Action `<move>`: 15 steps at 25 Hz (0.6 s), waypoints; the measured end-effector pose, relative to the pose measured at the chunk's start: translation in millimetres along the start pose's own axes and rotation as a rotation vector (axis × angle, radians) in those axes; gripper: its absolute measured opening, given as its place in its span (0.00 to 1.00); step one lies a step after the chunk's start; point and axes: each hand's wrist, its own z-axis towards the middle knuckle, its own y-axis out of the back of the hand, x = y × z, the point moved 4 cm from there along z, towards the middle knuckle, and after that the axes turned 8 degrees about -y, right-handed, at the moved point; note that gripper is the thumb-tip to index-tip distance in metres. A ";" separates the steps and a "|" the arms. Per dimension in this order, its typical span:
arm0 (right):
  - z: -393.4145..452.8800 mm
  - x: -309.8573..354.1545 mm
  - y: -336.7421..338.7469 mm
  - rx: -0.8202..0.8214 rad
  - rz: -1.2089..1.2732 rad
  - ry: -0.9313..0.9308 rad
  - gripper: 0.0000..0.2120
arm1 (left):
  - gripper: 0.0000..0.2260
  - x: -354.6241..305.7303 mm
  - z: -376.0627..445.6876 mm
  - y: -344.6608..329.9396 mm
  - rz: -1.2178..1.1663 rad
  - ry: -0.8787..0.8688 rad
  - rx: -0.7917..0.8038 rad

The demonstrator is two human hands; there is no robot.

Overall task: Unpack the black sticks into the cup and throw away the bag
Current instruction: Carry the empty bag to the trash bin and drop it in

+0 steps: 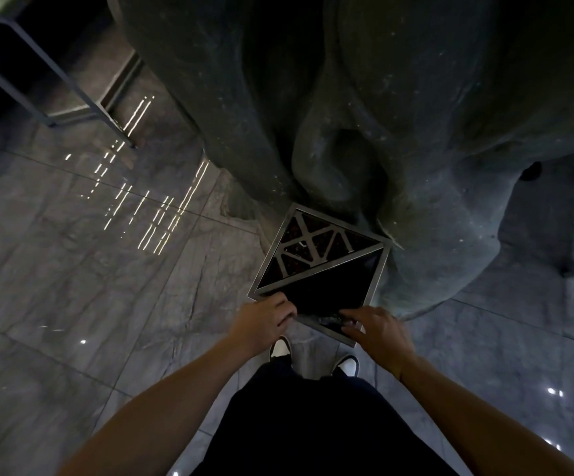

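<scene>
1. Closest to me I see dark trousers and two white-toed shoes (313,355) standing on the shiny grey stone floor (89,286).
2. Both bare arms reach forward and down to a square metal-rimmed bin (378,266) that stands on the floor.
3. The left hand (265,319) sits at the near left edge of the bin. Its fingers are curled at the rim. I cannot tell if it is pinching something or only touching the rim.
4. The right hand (378,329) is at the near right corner. Its fingers are bent down over something small, dark and crumpled (326,319) on the rim. I think that may be the bag, but it is too dark to be sure, and I cannot tell if the hand is gripping it.
5. The near half of the bin top is a black open hole. The far half has a metal grid with crossed bars (313,249).
6. Behind the bin rises a big rough grey-green stone shape (347,97). Far off on the left is a dark metal frame (38,63).
7. I see no cup and no black sticks here. So I guess the sticks part is done, and only dropping the bag in the hole is left.
</scene>
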 end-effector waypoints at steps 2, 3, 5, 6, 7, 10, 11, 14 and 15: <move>3.0 1.6 -4.8 -0.002 -0.083 0.040 0.15 | 0.11 4.1 2.4 -6.5 0.036 0.000 0.050; 4.6 2.4 -7.9 0.009 -0.109 0.049 0.15 | 0.11 4.9 3.0 -10.7 0.045 0.003 0.083; 8.1 4.1 -14.2 0.041 -0.139 0.049 0.15 | 0.10 5.2 4.9 -19.1 0.043 0.013 0.136; 9.6 5.1 -16.6 0.051 -0.149 0.047 0.15 | 0.09 5.7 5.9 -22.1 0.033 0.031 0.145; 10.7 6.2 -18.2 0.052 -0.160 0.046 0.16 | 0.09 6.4 6.2 -23.9 0.014 0.058 0.144; 11.7 5.9 -20.2 -0.001 -0.182 0.040 0.15 | 0.08 9.0 6.9 -24.8 -0.046 0.107 0.124; 11.0 5.6 -20.3 -0.015 -0.192 0.036 0.14 | 0.08 9.7 6.9 -24.3 -0.040 0.115 0.127; 9.5 4.2 -24.9 -0.025 -0.227 0.032 0.15 | 0.07 12.4 8.2 -24.8 0.011 0.128 0.143; 8.8 4.5 -26.2 -0.021 -0.236 0.025 0.15 | 0.07 12.5 9.0 -25.1 0.026 0.131 0.151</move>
